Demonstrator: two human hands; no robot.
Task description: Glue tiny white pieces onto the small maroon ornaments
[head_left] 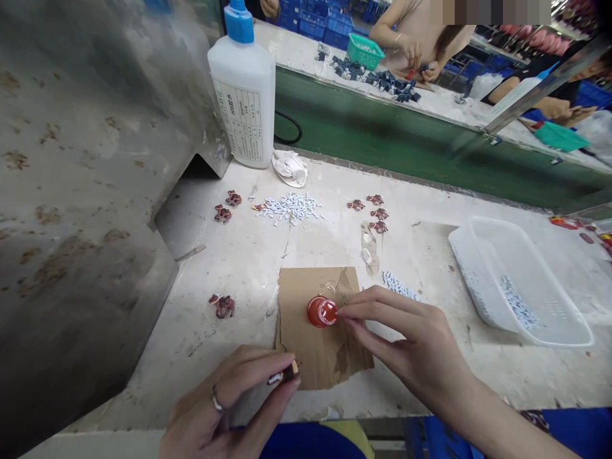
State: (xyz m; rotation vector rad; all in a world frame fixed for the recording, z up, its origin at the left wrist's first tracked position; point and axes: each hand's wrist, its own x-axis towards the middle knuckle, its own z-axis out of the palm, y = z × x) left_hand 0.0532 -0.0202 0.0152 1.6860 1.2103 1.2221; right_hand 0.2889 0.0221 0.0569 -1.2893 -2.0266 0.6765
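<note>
My left hand point(239, 395), with a ring on one finger, pinches a small dark figure piece point(288, 371) with a tan part, at the lower edge of a brown cardboard sheet point(306, 363). On the cardboard stands a small red cup point(321, 311) with a shiny surface. My right hand point(406, 331) has its thumb and fingertips pressed together at the cup's right rim; what they hold, if anything, is too small to tell. Small white pieces point(294, 207) lie in a pile behind the cardboard, and a brown figure point(222, 305) lies to its left.
A large glue bottle point(246, 95) stands at the back beside crumpled white tissue point(289, 168). A metal housing point(95, 191) fills the left. At right sits a white plastic basket point(549, 319) with small pieces. More brown figures point(378, 213) lie behind. People work across a green divider point(382, 131).
</note>
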